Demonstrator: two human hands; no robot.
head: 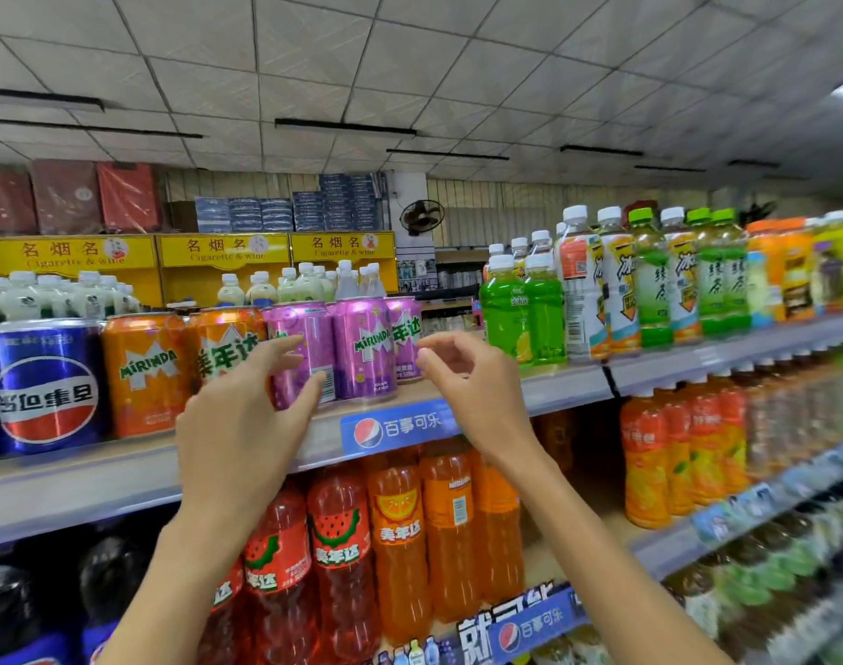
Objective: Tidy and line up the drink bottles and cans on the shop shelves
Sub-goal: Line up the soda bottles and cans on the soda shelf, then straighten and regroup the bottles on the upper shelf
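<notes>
Three purple Mirinda cans stand on the top shelf [568, 383]: a left one [300, 328], a middle one [364, 350] and a right one [406, 338]. My left hand [247, 405] reaches up with fingers spread around the left purple can, thumb at its lower front; whether it grips is unclear. My right hand [467, 376] hovers with curled, parted fingers just right of the right purple can, holding nothing. Orange Mirinda cans [146, 371] and a blue Pepsi can [48, 383] stand further left.
Green and tea bottles [650, 280] fill the top shelf to the right. Large orange and red soda bottles [400, 535] stand on the shelf below, orange juice bottles [669, 463] to their right. White bottles [309, 283] stand behind the cans. A Pepsi shelf tag [395, 424] hangs on the edge.
</notes>
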